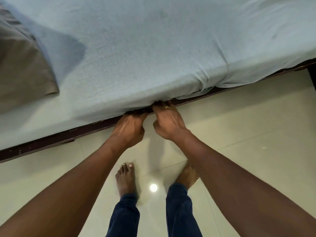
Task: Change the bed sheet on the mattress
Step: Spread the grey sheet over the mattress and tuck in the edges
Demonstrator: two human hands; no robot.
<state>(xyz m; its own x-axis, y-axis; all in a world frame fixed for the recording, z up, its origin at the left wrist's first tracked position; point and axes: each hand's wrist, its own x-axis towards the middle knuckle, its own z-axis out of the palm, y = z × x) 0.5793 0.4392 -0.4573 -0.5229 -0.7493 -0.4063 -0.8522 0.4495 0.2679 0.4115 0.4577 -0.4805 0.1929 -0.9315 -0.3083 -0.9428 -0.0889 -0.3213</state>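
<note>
Two bare arms reaching down to the near edge of the bed, left grip (129, 129) and right grip (168, 123) side by side, close but apart. Light blue bed sheet (153, 48) spread over the whole top of the mattress, mattress itself fully covered and out of sight. Sheet hanging over the near side and meeting the dark brown bed frame (51, 139), running slantwise across the view.

Left grip narrow: fingers curled tight, knuckles up, tips tucked under the sheet's lower edge just above the frame, closed round a fold of cloth. Right grip just beside it, fingers reaching farther in, tips buried under the same edge, thumb loose and clear of the cloth. Cannot tell whether holding the sheet or only pressing it in. Gold ring (168, 107) on one finger of that grip.

Bunched creases in the sheet fanning out to the right of both grips, a short stretch of hem sagging loose over the frame there. Smoother cloth to the left.

Grey pillow (22, 65) lying on the sheet at far left, partly cut off by the picture edge. Pale glossy floor (256, 125) below the frame, a round bright reflection (153, 187) between two bare feet: left foot (125, 178), and right foot (187, 175) partly hidden behind the right forearm. Dark blue trousers (124, 216) down to the ankles.
</note>
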